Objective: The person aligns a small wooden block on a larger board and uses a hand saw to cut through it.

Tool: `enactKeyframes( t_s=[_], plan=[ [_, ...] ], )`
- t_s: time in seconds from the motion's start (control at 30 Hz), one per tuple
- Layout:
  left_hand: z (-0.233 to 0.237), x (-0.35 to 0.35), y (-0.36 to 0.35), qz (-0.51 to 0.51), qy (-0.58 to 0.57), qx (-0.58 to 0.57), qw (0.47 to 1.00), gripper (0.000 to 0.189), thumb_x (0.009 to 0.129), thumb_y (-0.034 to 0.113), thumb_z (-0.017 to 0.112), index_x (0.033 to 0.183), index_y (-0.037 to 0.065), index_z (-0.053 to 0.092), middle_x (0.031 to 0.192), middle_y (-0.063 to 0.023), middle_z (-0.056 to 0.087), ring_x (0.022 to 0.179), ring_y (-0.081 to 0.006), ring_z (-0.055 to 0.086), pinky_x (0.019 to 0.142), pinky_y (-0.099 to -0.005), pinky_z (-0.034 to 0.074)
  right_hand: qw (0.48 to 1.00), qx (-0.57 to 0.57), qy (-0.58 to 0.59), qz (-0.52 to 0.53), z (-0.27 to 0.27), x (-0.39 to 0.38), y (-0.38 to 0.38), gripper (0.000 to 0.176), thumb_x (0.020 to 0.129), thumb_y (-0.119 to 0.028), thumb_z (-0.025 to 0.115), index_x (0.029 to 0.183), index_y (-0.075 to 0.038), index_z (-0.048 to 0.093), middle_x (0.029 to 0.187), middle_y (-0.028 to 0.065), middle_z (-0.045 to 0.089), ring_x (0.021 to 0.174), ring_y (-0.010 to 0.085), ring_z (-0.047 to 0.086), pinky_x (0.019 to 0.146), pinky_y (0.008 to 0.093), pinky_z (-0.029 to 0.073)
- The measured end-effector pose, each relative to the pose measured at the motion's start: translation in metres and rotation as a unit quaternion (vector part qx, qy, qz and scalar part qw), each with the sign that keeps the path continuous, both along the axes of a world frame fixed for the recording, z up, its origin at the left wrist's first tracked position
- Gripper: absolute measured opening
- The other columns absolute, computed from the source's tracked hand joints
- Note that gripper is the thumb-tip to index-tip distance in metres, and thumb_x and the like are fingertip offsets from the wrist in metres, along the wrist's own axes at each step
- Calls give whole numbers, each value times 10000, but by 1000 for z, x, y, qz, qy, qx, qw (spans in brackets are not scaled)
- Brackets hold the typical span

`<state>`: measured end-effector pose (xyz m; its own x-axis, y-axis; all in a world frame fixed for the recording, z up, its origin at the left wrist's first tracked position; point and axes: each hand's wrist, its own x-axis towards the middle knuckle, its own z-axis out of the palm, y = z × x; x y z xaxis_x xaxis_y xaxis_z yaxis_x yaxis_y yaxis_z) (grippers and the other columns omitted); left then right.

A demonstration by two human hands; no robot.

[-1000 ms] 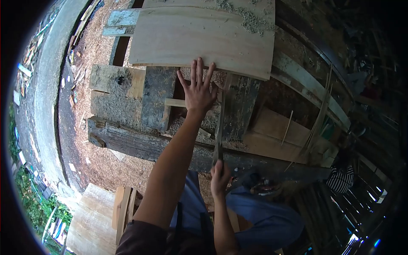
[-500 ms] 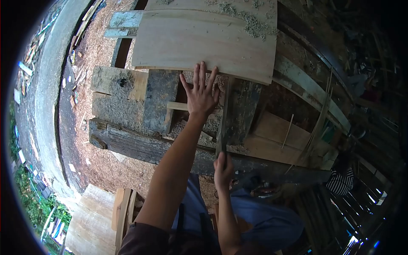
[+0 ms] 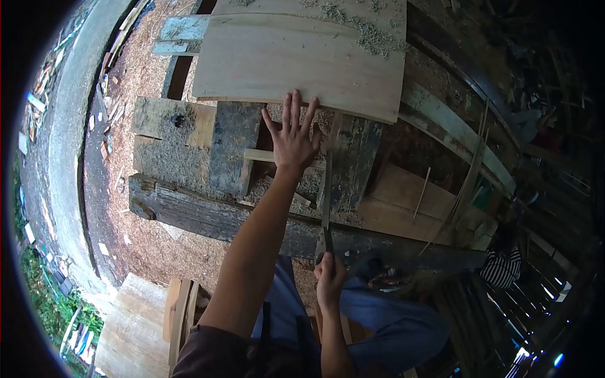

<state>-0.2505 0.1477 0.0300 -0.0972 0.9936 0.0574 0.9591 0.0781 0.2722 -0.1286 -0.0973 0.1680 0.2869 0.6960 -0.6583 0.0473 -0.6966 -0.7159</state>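
Note:
A wide, pale wooden board [image 3: 296, 66] lies across the dark planks of the bench. My left hand [image 3: 295, 142] is spread, its fingertips resting on the board's near edge. Beside it, my right hand [image 3: 330, 280] is wrapped round the handle of a handsaw [image 3: 326, 205]. The narrow saw blade runs away from me up to the near edge of the board, to the right of my left hand. Its far end is hard to make out there. A thin wooden strip [image 3: 259, 155] sticks out to the left of my left wrist.
Sawdust and shavings [image 3: 372, 38] lie on the board. A thick, weathered beam [image 3: 189, 201] forms the bench's near side. Thin plywood pieces [image 3: 403, 205] and long slats [image 3: 469, 173] lie at the right. Another panel [image 3: 135, 324] stands at the lower left, by several offcuts.
My right hand has drawn back toward me with the handsaw, baring more of the blade near the handle. My left hand stays on the board's edge.

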Motion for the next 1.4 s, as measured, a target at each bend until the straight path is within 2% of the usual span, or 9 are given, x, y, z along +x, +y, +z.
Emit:
enactKeyframes(
  t_s=[0.2,0.33,0.57,0.67,0.8,1.07,1.2,1.33,1.4],
  plan=[
    [1,0,0,3,-2,7,1000,716,980,452,455,1619,350,150,1705,-45,81,1572,-201,56,1201,-694,-13,998,54,-21,11,-35,-8,59,420,1075,-391,489,764,-110,459,591,-53,373,490,36,322,465,260,232],
    [6,0,1,-4,15,-3,1000,676,994,419,448,1615,301,208,1696,-102,108,1571,-248,77,1203,-672,-28,999,20,-47,3,-2,-15,-13,427,1076,-390,484,767,-96,459,597,-50,381,495,40,337,465,264,243],
    [2,0,-1,-2,15,7,1000,678,987,420,455,1611,302,218,1694,-98,122,1570,-240,84,1198,-683,-22,997,59,-43,13,-16,-26,79,382,1078,-308,486,779,-69,475,609,-47,344,515,40,334,478,256,252],
    [4,1,-3,0,2,-3,1000,678,983,423,458,1609,302,229,1693,-99,126,1571,-246,81,1198,-684,-23,997,41,-68,18,-6,-15,9,377,1073,-310,497,784,-69,481,614,-46,356,520,39,337,472,253,250],
    [4,2,1,0,-17,8,1000,678,984,429,454,1611,305,225,1694,-97,123,1572,-242,75,1200,-676,-31,996,27,-80,10,-7,-15,9,367,1071,-311,502,797,-68,492,627,-45,366,522,38,337,468,249,249],
    [2,0,0,9,-3,-1,1000,715,972,449,461,1616,359,162,1705,-39,84,1572,-191,51,1201,-694,-9,997,-17,20,-75,25,-11,42,379,1062,-323,528,759,-102,472,600,-67,310,480,29,295,453,240,240],
    [4,4,-5,5,-8,-1,1000,682,982,427,458,1612,317,220,1699,-84,110,1570,-239,89,1206,-670,-24,998,55,-36,-12,-28,-6,84,380,1068,-332,519,767,-102,482,601,-69,344,476,33,296,458,246,248],
    [2,2,-1,9,19,-2,1000,687,975,426,472,1609,324,227,1697,-88,118,1569,-239,96,1201,-681,-21,994,65,-78,41,-6,-14,67,365,1073,-307,513,784,-83,501,590,-66,345,478,35,307,460,245,256],
    [2,0,0,7,18,0,1000,679,976,423,472,1606,325,236,1695,-90,125,1569,-236,99,1201,-681,-21,997,3,23,-75,14,-8,43,364,1069,-301,521,786,-73,514,587,-65,347,473,38,311,454,246,258]
  ],
)
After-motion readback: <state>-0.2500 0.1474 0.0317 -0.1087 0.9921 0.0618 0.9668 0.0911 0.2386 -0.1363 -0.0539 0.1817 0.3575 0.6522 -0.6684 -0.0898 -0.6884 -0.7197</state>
